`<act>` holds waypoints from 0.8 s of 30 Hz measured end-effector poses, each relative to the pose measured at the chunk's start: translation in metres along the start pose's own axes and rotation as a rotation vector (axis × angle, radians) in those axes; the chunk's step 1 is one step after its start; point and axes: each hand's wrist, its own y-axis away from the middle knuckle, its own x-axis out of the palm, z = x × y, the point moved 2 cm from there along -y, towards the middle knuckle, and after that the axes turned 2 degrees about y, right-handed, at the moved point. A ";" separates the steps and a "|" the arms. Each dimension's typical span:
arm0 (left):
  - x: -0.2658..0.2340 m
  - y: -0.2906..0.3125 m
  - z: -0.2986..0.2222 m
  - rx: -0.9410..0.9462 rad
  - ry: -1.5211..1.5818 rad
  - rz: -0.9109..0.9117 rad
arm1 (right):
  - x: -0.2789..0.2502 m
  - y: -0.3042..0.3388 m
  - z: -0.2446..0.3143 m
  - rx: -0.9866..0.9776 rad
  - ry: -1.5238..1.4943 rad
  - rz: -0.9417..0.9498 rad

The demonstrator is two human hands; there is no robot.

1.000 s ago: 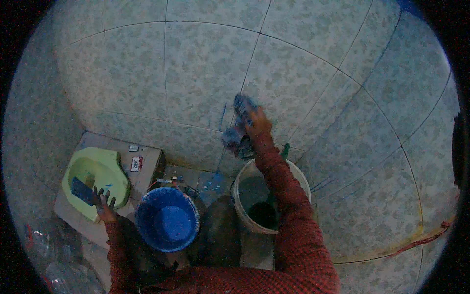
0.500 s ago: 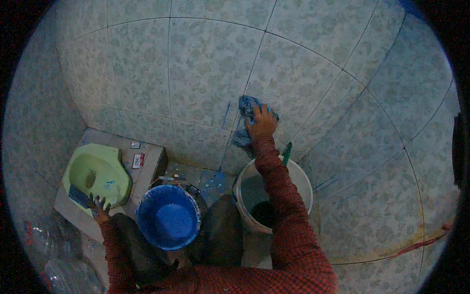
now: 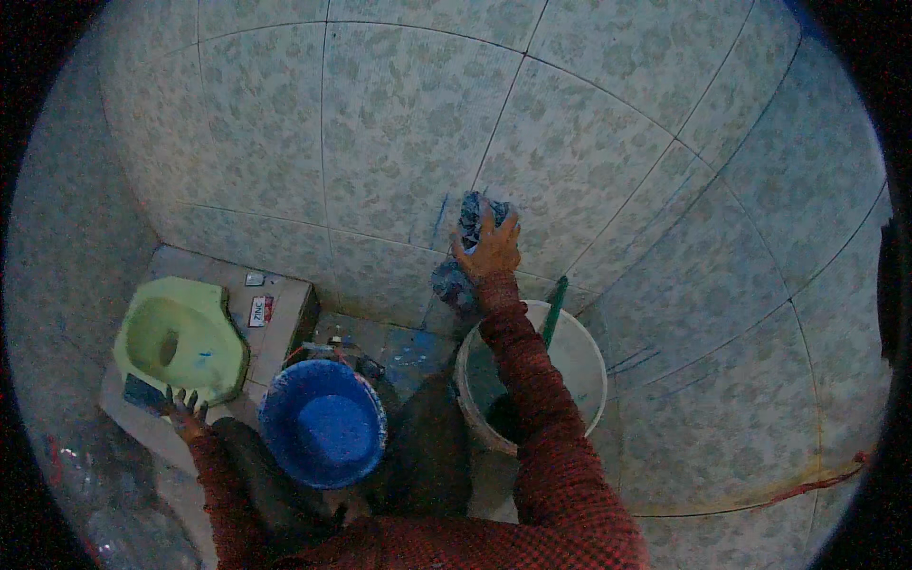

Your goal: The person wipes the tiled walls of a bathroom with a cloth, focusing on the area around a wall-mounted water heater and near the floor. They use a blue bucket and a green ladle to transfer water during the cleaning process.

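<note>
Holding a flat dark-blue pad (image 3: pixel 144 394) by its edge, the left hand (image 3: pixel 193 418) spreads its fingers beside a pale green squat pan (image 3: pixel 223 366). Up and right of that hand lies a small packet (image 3: pixel 260 312) with dark print on white and a red patch; directly right of the hand, a blue bucket (image 3: pixel 285 399). The right hand (image 3: pixel 492 252), fingers parted and half-curled, grips a crumpled blue rag (image 3: pixel 472 214) against the tiled wall (image 3: pixel 399 123). Below it I see a white bucket (image 3: pixel 581 366), a green handle (image 3: pixel 556 309) poking out.

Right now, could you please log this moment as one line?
right hand: crumpled blue cloth against pale patterned tile wall; left hand: flat dark-blue rectangular piece; nearby: round blue bucket
</note>
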 end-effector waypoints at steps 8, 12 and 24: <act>-0.044 -0.023 0.010 0.217 -0.297 0.053 | -0.017 -0.041 -0.018 -0.025 -0.021 -0.120; -0.066 -0.038 0.024 0.320 -0.380 0.113 | -0.001 -0.030 -0.017 -0.091 0.102 -0.035; -0.038 -0.020 0.010 0.271 -0.389 0.112 | 0.000 -0.033 -0.013 -0.080 0.025 0.037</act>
